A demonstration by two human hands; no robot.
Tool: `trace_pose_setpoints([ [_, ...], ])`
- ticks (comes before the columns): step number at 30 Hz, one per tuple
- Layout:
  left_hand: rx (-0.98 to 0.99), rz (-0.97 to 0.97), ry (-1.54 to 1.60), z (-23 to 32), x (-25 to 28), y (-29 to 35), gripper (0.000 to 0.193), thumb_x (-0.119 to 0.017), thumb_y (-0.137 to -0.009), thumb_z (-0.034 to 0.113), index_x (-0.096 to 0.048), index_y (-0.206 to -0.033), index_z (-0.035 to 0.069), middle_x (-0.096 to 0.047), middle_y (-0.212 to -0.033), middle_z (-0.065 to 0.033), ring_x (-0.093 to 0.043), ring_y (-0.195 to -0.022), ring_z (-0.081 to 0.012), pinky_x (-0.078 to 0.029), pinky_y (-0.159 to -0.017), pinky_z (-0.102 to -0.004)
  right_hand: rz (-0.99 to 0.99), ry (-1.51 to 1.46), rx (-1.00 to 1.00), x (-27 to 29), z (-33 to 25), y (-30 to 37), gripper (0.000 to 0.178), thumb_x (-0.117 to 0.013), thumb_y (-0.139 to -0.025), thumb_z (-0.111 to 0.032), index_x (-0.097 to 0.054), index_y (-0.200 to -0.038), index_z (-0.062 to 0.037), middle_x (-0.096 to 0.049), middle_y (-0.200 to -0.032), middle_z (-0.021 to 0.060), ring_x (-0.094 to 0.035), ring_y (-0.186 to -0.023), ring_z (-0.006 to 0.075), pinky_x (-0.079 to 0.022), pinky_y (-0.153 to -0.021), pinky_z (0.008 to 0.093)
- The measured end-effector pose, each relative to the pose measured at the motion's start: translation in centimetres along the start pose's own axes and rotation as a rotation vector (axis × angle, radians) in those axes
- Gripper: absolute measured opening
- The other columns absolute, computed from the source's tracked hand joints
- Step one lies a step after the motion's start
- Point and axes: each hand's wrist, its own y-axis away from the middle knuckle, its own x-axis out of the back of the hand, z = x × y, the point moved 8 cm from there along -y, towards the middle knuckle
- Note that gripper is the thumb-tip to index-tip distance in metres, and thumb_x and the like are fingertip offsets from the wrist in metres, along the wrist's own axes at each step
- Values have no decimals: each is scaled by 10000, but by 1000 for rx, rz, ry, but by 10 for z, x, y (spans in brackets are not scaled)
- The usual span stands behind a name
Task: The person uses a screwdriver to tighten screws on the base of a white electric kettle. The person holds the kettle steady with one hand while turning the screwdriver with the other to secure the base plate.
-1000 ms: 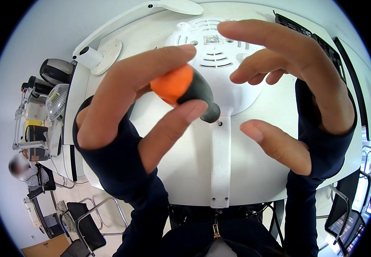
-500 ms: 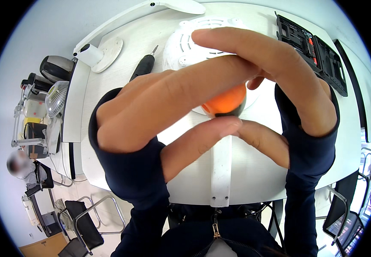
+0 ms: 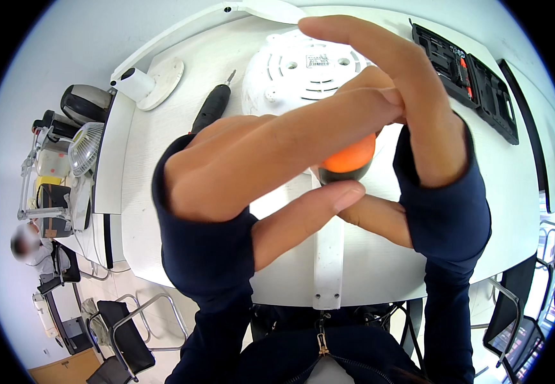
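Note:
Both hands close around a round-ended orange and dark-grey handle (image 3: 353,157), held over the table and close to my view. It looks like a screwdriver handle, but its lower part is hidden. My left hand (image 3: 277,150) wraps it from the left, thumb along its near side. My right hand (image 3: 428,118) grips from the right, its thumb under the left one and its upper finger arching away. Behind the hands is a white round slotted housing (image 3: 268,73) with screw holes and a label. A flat white bar (image 3: 328,272) extends toward me; my hands hide where it begins.
A black power screwdriver (image 3: 212,107) with a bit lies left of the housing. An open black tool case (image 3: 498,105) sits at the far right. A white desk lamp (image 3: 162,83) stands at the far left. Another person (image 3: 26,243) is at the left, beyond a chair (image 3: 127,333).
My right hand has shifted left and its upper finger has risen. The handle has moved slightly right and shows more dark grey. More of the housing is uncovered.

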Motion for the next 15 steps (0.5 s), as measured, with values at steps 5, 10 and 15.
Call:
trace_pose_setpoints([
  [5, 60, -117, -64, 5, 4, -2, 609, -658, -699, 134, -429, -1237, -35, -581, -1099, -195, -579, -979, -259, -381, -912, -313, -58, -29, 33, -6, 0, 3, 550, -738, -642, -74, -485, -1128, -27, -589, -879, 81, -594, -769, 177, -462, -722, 259],
  [10, 104, 19, -52, 7, 15, 13, 603, -674, -658, 185, -483, -1183, -43, -637, -929, -170, -602, -884, -264, -426, -827, -323, 139, -52, -122, 25, -4, 9, 436, -721, -659, -112, -515, -1028, -7, -564, -912, 83, -594, -731, 167, -466, -646, 237],
  [15, 55, -13, -82, 19, -14, 54, 580, -713, -671, 238, -539, -1198, 69, -592, -974, -165, -592, -698, -245, -469, -646, -321, 139, 281, -74, 63, -13, 18, 467, -687, -651, -196, -512, -1042, -9, -563, -826, 97, -579, -681, 175, -455, -630, 241],
])
